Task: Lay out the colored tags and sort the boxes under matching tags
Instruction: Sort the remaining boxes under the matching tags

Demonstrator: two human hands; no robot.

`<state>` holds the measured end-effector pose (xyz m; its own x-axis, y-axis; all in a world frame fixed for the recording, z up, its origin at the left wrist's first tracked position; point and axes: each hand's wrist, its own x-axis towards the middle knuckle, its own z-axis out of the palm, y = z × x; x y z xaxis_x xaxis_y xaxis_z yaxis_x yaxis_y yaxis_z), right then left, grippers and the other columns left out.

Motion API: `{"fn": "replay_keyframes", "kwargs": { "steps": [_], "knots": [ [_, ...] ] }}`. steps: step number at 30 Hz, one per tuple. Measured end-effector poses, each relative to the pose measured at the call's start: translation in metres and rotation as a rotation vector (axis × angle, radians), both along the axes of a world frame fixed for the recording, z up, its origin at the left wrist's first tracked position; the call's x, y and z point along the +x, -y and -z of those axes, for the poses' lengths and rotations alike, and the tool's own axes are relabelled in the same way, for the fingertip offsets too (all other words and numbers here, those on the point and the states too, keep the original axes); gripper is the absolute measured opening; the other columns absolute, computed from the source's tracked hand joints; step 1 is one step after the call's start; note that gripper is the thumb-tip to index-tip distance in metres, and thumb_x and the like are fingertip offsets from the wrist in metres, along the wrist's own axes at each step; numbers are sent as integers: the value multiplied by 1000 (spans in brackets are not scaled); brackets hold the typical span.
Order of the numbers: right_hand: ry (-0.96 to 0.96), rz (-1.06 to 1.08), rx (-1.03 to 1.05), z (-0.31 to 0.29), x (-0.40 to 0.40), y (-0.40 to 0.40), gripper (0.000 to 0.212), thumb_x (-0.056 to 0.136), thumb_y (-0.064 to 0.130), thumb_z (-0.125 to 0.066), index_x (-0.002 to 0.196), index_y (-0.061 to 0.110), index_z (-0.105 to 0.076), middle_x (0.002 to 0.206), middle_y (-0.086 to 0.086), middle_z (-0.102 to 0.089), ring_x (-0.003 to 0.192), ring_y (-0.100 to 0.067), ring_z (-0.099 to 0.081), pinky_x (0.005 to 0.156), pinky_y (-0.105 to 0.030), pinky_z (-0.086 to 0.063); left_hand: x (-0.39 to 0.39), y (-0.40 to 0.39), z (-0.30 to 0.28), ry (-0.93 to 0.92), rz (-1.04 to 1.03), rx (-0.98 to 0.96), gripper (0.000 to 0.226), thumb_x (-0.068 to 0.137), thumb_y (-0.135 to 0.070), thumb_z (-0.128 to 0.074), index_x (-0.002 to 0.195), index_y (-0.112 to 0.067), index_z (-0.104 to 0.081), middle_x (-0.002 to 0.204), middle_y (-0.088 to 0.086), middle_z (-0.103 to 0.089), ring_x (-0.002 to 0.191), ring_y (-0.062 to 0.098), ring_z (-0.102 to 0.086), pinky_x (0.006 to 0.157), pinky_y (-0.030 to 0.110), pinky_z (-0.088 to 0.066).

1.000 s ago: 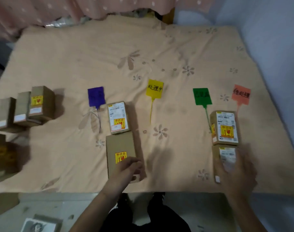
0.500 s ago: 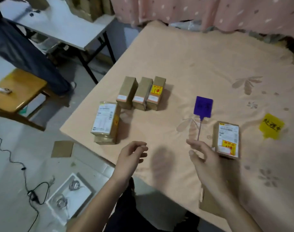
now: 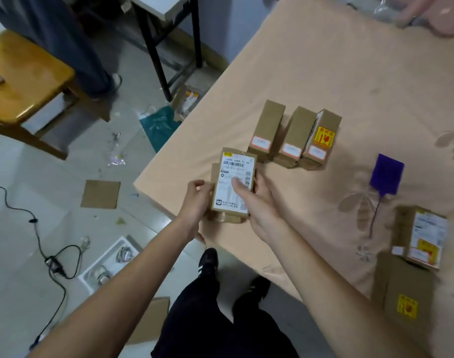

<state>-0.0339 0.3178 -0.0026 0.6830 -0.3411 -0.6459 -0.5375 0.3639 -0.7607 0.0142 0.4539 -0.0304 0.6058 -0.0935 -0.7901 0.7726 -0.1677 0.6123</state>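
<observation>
From the left of the frame inward: half a second ago both hands hung empty above the worktop's near edge, and the labelled box lay untouched on top of another. Now the left hand is closed on the left edge of that labelled box, and the right hand clamps its right side with the thumb lying across the white shipping label. I judge the person has started the pick-up of the next unsorted box; it still sits at the worktop's near left corner, in the middle of the frame, resting on a second brown box whose lower edge peeks out beneath it.

The box is brown card, flat, its top face almost wholly covered by a white label with barcodes.

Just to the upper right stand three unsorted boxes in a tight row, touching one another, one with a yellow sticker. Further right lies the purple tag, its thin stem pointing down the frame. At the right edge, below the tag, two sorted boxes lie one under the other, so that column is begun. Which tag the gripped box belongs under I cannot tell.
</observation>
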Motion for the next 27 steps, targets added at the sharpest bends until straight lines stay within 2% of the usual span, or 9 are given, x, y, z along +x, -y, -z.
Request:
{"fn": "replay_keyframes", "kwargs": {
  "steps": [2, 4, 8, 10, 13, 17, 20, 23, 27],
  "knots": [
    [-24, 19, 4, 1, 3, -3, 48, 101, 3, -71, 145, 14, -56, 137, -11, -75, 122, -31, -75, 99, -48, -63, -1, 3, 2, -19, 59, -17, 57, 86, -53, -55, 132, -20, -53, 108, 0, -77, 97, 19, -70, 71, 33, -47],
    [-18, 32, 24, 2, -2, 2, 49, 101, 1, -70, 146, 13, -55, 138, -12, -74, 123, -32, -74, 100, -49, -62, -1, 3, 6, -32, 76, -25, 67, 81, -59, -60, 136, -20, -55, 111, -4, -78, 101, 15, -72, 79, 32, -50],
    [-16, 46, 85, -1, -22, 16, 48, 100, 4, -73, 144, 17, -57, 134, -10, -77, 120, -30, -76, 95, -46, -65, -3, -4, 10, -50, 144, -27, 53, 93, -52, -69, 136, -22, -59, 107, -9, -76, 81, 2, -69, 68, 22, -47],
    [-18, 67, 61, -3, -30, 20, 48, 98, 2, -74, 140, 21, -60, 128, -4, -81, 114, -24, -79, 90, -44, -66, -7, -4, 9, -22, 160, -22, 51, 96, -43, -71, 140, -20, -58, 120, -3, -75, 90, 5, -70, 71, 23, -47],
    [29, 111, 14, -18, -42, 27, 49, 98, -1, -73, 134, 30, -62, 114, 11, -84, 108, -10, -80, 77, -32, -66, -13, 0, -10, 102, 138, 59, 45, 96, -35, -73, 137, -20, -60, 131, -1, -67, 100, 0, -64, 75, 18, -45],
    [196, 217, 196, -55, -64, 43, 51, 95, 10, -72, 143, 23, -61, 135, -3, -78, 119, -19, -77, 86, -38, -67, -20, 4, -56, 390, 163, 109, 25, 97, -32, -71, 121, -26, -66, 132, -3, -65, 112, 8, -62, 81, 13, -44],
    [330, 193, 384, -89, -80, 47, 47, 99, 19, -67, 145, 20, -62, 143, -11, -72, 122, -23, -75, 90, -41, -66, -25, 11, -99, 360, 160, -130, 35, 89, -41, -68, 120, -24, -72, 123, -5, -73, 105, 9, -69, 87, 22, -54],
    [406, 153, 488, -111, -92, 47, 54, 102, 28, -61, 155, 15, -54, 153, -20, -63, 130, -31, -68, 105, -50, -60, -32, 21, -134, 266, 233, -431, 41, 89, -47, -67, 122, -25, -75, 115, -2, -80, 97, 10, -73, 77, 19, -58],
    [442, 114, 453, -124, -102, 48, 53, 109, 28, -49, 159, 13, -48, 157, -25, -57, 135, -37, -63, 110, -68, -49, -43, 29, -158, 288, 303, -526, 48, 88, -47, -67, 132, -27, -72, 120, -1, -80, 102, 10, -72, 79, 20, -57]
  ]
}}
